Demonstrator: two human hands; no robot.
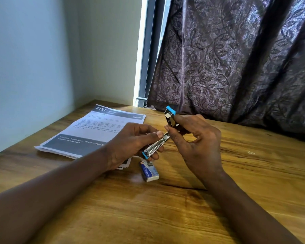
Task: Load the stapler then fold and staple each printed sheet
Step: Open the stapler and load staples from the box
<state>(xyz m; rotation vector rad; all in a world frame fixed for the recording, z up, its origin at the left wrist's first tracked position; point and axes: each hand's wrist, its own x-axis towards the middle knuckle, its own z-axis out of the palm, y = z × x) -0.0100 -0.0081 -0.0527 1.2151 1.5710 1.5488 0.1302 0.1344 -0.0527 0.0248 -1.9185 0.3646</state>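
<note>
A small metal stapler (155, 146) with blue end caps is swung wide open above the wooden table (253, 173). My left hand (130, 147) grips its lower half, thumb lying along the staple channel. My right hand (197, 140) pinches the raised upper arm, whose blue tip (170, 110) points up toward the curtain. Just below the hands, a little white and blue staple box (149, 171) lies on the table. A stack of printed sheets (88, 132) rests flat to the left, partly hidden by my left hand.
A pale wall borders the table on the left. A dark leaf-patterned curtain (236, 59) hangs along the back right, with a bright window gap (141, 67) beside it. Bare wood stretches across the front and right of the table.
</note>
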